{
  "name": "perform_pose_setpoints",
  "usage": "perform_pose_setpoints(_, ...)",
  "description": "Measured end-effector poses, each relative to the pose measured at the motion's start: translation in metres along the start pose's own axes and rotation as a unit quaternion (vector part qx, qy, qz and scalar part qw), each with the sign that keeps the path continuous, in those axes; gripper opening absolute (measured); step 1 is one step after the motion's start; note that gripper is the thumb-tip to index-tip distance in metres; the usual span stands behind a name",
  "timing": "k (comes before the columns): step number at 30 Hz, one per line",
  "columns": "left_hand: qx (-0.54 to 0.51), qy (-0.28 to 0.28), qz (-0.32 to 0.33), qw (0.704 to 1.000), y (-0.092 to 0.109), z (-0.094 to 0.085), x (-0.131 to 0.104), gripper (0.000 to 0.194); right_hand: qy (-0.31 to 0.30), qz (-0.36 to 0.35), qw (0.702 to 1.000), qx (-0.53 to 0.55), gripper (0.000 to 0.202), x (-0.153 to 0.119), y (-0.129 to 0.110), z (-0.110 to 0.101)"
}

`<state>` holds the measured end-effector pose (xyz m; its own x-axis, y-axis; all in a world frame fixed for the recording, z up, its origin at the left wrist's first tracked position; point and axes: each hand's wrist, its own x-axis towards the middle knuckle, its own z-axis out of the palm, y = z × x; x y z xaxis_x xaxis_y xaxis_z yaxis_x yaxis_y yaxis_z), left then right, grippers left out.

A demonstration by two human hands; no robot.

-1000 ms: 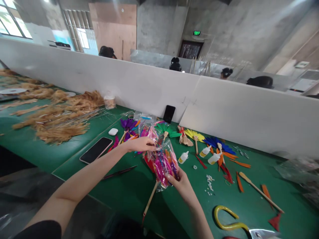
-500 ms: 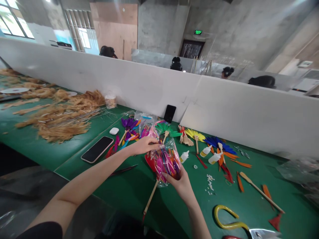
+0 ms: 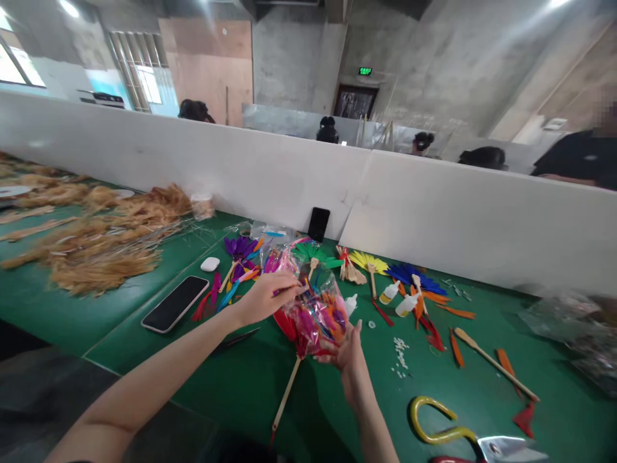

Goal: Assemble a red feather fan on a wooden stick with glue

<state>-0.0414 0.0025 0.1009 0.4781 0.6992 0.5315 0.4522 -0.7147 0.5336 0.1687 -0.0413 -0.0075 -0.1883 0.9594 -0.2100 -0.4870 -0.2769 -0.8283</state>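
Note:
A clear plastic bag of colourful feathers [image 3: 322, 316], pink, orange and purple, is between my hands above the green table. My left hand [image 3: 270, 297] pinches at the bag's upper left edge; whether its fingertips also grip a feather cannot be made out. Under the lower right side of the bag, my right hand [image 3: 343, 352] holds it, fingers beneath and thumb raised along the side. Behind the bag lies a red feather fan [image 3: 285, 325], partly covered, its wooden handle [image 3: 287, 393] pointing toward me. A second bag of pink feathers [image 3: 282, 260] lies just past my left hand.
Feather fans lie along the back: purple [image 3: 241, 247], green [image 3: 308, 252], yellow [image 3: 369, 261], blue [image 3: 415, 278]. Glue bottles [image 3: 407, 305] stand at right, scissors [image 3: 501, 447] at front right. A phone [image 3: 176, 303] and tan fibre bundles [image 3: 106, 251] occupy the left. A white partition [image 3: 270, 167] runs behind.
My right hand has shifted from gripping the bag's lower front to supporting it from below, thumb lifted. The bag has tilted flatter. The view has turned slightly right and up.

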Motion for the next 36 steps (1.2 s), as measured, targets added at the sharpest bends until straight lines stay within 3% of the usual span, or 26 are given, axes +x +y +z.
perform_pose_setpoints(2, 0.028, -0.001, 0.083, 0.996, 0.007, -0.001, -0.004, 0.017, -0.047, 0.06, 0.993, 0.093, 0.072, -0.004, -0.007, 0.006)
perform_pose_setpoints(4, 0.062, -0.011, 0.145, 0.987, 0.014, -0.002, -0.007, 0.016, -0.093, 0.077, 0.979, 0.162, 0.07, -0.009, -0.016, 0.016)
perform_pose_setpoints(8, 0.129, -0.043, 0.173, 0.976, 0.021, -0.003, -0.012, 0.022, -0.069, 0.026, 0.968, 0.241, 0.052, -0.009, -0.028, 0.03)
perform_pose_setpoints(13, 0.176, -0.133, 0.078, 0.972, 0.02, -0.001, -0.023, 0.032, -0.022, -0.069, 0.965, 0.253, 0.041, 0.002, -0.028, 0.031)
perform_pose_setpoints(16, 0.18, -0.137, 0.03, 0.974, 0.016, 0.002, -0.029, 0.045, 0.004, -0.096, 0.964, 0.246, 0.045, 0.006, -0.026, 0.03)
perform_pose_setpoints(20, 0.171, -0.13, -0.007, 0.977, 0.012, 0.004, -0.031, 0.056, -0.007, -0.067, 0.97, 0.234, 0.055, 0.009, -0.026, 0.031)
perform_pose_setpoints(26, 0.115, -0.129, -0.066, 0.983, 0.002, -0.003, -0.036, 0.048, 0.027, -0.099, 0.97, 0.22, 0.064, 0.017, -0.024, 0.03)
perform_pose_setpoints(30, 0.087, -0.098, -0.116, 0.985, -0.007, -0.004, -0.044, 0.039, 0.06, -0.123, 0.964, 0.228, 0.06, 0.021, -0.022, 0.028)
perform_pose_setpoints(33, 0.075, -0.078, -0.157, 0.982, -0.008, 0.001, -0.048, 0.029, 0.06, -0.132, 0.959, 0.244, 0.053, 0.022, -0.02, 0.026)
perform_pose_setpoints(36, 0.045, -0.104, -0.177, 0.978, -0.003, 0.007, -0.051, 0.025, 0.071, -0.111, 0.958, 0.254, 0.035, 0.023, -0.016, 0.022)
